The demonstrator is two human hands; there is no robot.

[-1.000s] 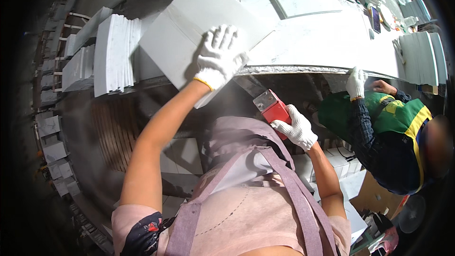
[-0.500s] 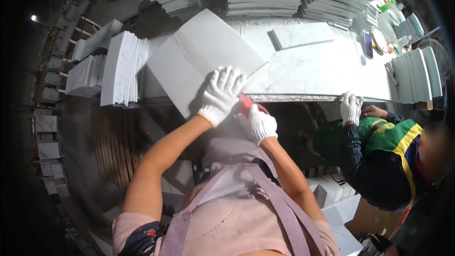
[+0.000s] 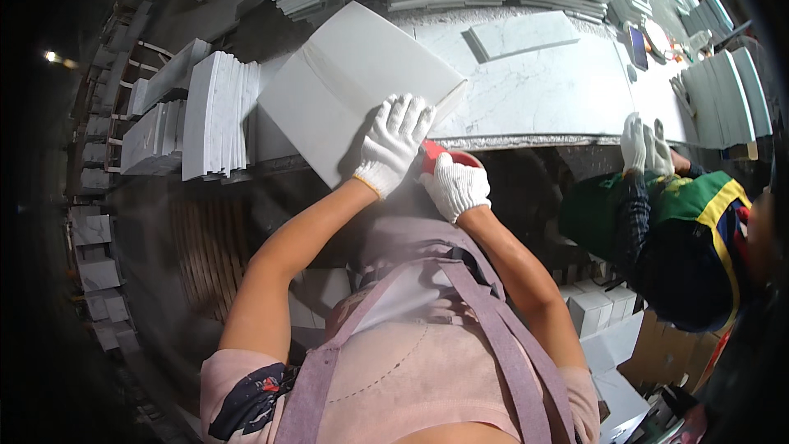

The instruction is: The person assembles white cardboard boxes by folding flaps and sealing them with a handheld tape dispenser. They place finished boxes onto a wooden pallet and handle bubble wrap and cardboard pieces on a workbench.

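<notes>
A flat white carton (image 3: 345, 74) lies slanted on the workbench, one corner over the front edge. A glossy band like clear tape runs across its top. My left hand (image 3: 393, 141), in a white knit glove, rests flat on the carton near its right-hand corner, fingers stretched out. Just right of it, my gloved right hand (image 3: 459, 185) is closed round a red tape dispenser (image 3: 440, 152) held by the carton's near right edge. The glove hides much of the dispenser, and I cannot see whether its tape touches the carton.
White marbled tiles stand stacked at the bench's left (image 3: 215, 115) and right (image 3: 719, 103). A loose tile (image 3: 524, 35) lies on the marbled bench top (image 3: 551, 103). A phone (image 3: 638, 48) lies at the right. A co-worker in a green vest (image 3: 690, 205) works at the right, gloved hands at the bench edge.
The view has shifted slightly. My left hand stays flat on the carton, and my right hand keeps hold of the dispenser near its edge. The co-worker's hands have moved closer together.
</notes>
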